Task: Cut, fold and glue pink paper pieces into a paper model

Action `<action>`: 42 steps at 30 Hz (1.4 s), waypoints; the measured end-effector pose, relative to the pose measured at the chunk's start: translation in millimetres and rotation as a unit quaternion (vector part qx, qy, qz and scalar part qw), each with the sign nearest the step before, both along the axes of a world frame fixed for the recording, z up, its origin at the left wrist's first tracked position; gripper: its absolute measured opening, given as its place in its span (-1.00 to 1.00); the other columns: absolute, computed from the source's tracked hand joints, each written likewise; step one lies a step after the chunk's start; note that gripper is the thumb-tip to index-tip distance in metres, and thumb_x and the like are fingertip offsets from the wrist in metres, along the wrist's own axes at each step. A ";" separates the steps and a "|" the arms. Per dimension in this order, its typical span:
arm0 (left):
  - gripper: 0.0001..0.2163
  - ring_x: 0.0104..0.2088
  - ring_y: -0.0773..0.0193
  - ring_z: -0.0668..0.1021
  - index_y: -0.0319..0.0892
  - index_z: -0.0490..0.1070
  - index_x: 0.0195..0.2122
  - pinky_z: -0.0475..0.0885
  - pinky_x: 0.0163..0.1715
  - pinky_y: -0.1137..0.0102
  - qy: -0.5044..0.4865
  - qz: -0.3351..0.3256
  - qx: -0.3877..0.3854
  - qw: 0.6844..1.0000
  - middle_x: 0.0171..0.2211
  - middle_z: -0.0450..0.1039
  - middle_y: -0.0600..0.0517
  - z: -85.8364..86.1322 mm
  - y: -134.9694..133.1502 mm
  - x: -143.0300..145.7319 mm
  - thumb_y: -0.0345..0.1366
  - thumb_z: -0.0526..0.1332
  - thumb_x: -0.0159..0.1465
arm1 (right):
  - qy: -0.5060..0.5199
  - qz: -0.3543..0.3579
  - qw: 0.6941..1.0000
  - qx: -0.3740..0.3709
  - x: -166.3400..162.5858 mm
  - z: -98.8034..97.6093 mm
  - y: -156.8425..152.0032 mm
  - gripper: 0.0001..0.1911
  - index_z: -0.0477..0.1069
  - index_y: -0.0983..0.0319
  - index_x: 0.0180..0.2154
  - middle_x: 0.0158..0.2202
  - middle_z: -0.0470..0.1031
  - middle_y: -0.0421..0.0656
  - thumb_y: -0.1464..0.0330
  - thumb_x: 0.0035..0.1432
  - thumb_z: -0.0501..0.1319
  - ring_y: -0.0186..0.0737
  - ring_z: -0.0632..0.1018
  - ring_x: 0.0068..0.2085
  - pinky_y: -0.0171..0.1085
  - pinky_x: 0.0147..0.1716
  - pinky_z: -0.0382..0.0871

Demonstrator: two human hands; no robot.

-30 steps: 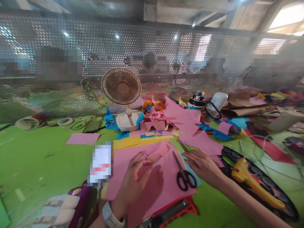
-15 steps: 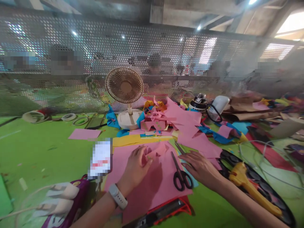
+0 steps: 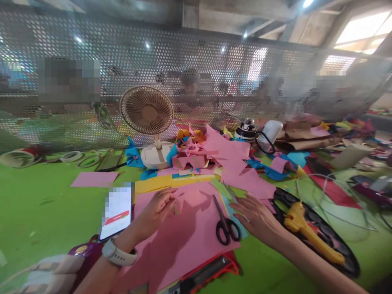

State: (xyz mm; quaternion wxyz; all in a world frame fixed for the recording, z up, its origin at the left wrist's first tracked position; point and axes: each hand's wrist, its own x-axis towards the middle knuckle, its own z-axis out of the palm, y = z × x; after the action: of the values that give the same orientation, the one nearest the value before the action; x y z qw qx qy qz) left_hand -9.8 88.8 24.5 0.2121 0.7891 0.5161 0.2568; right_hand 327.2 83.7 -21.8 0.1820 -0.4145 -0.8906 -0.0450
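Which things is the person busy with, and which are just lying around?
Busy with: left hand pinching a pink paper piece, big pink sheet, scissors beside the flat right hand.
Lying around: fan, phone, yellow glue gun, tape rolls, paper scraps.

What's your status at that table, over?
Left hand pinching pink paper piece. Right hand flat, open, beside scissors. Phone near left wrist.

Scissors (image 3: 226,227) lay on paper sheet (image 3: 190,237), between both hands; fan (image 3: 147,112) behind, glue gun (image 3: 309,232) right, phone (image 3: 117,210) left.
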 end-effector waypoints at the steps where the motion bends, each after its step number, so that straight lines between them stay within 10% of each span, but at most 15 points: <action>1: -0.74 0.10 0.19 0.32 -0.13 0.40 -0.28 0.25 0.08 0.24 0.004 -0.015 -0.011 1.000 0.06 0.31 -0.04 3.9 -1.5 -2.4 -0.20 -0.06 0.31 | -0.001 0.002 1.000 -0.001 -0.9 0.6 -0.8 -0.72 0.39 0.22 -0.05 -0.12 0.49 0.00 0.41 0.19 0.09 -0.05 0.48 -0.07 0.00 -0.03 0.30; 24: -0.79 0.19 0.15 0.18 -0.16 0.34 -0.32 0.02 0.17 0.06 0.168 0.004 0.090 0.982 0.09 0.28 -0.10 -10.6 -2.9 -6.4 -0.32 -0.07 0.28 | 0.011 0.003 1.000 -0.028 -6.0 -3.6 1.9 -0.66 0.35 0.16 0.02 0.03 0.41 0.00 0.32 0.20 0.10 -0.04 0.38 0.08 0.04 0.03 0.27; 33: -0.70 0.22 0.06 0.10 -0.19 0.29 0.01 -0.06 0.18 0.01 0.203 0.087 0.159 0.962 0.18 0.16 -0.13 -18.1 -3.9 -4.7 -0.36 -0.03 0.27 | 0.007 0.007 0.999 -0.053 -7.9 -5.2 0.7 -0.66 0.36 0.15 0.01 0.04 0.40 -0.02 0.33 0.18 0.12 -0.03 0.37 0.09 0.06 0.04 0.24; 42: -0.77 0.18 0.16 0.20 -0.15 0.35 -0.11 0.02 0.18 0.08 0.146 0.038 0.119 0.981 0.08 0.30 -0.05 -29.4 -4.3 3.0 -0.33 -0.04 0.31 | 0.058 0.024 0.995 -0.076 -22.2 20.6 22.5 -0.67 0.38 0.15 -0.04 -0.01 0.42 -0.04 0.25 0.15 0.14 -0.04 0.39 0.04 0.02 0.02 0.25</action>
State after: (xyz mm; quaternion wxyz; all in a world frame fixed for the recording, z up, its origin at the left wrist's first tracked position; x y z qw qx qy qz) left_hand -6.8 84.5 -4.9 0.0291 0.8177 0.5367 0.2062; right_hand 305.0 106.2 -1.2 0.2021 -0.4075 -0.8891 0.0512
